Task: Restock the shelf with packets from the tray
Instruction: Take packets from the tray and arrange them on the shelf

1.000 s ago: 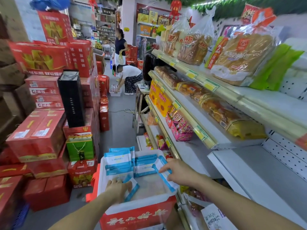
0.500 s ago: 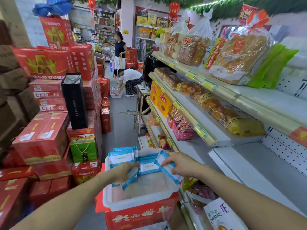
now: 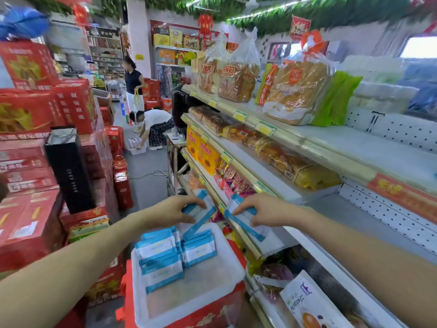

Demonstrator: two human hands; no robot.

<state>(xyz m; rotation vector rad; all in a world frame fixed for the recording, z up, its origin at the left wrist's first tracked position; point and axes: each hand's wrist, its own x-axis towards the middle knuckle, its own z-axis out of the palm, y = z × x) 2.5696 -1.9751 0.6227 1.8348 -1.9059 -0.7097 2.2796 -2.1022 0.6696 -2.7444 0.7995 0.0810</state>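
Two hands, two lifted packets: the left hand (image 3: 170, 210) pinched the first packet (image 3: 201, 216) above the tray's (image 3: 233, 247) far edge, while the right hand (image 3: 262, 209) gripped the second packet (image 3: 248, 224) at the shelf's (image 3: 343, 216) front edge. The stack (image 3: 163, 254) in the tray's far-left corner overlapped too much to count. A red box (image 3: 189, 321) carried the tray in a shop aisle, with cartons (image 3: 28, 221) at left and two people (image 3: 153, 126) beyond.
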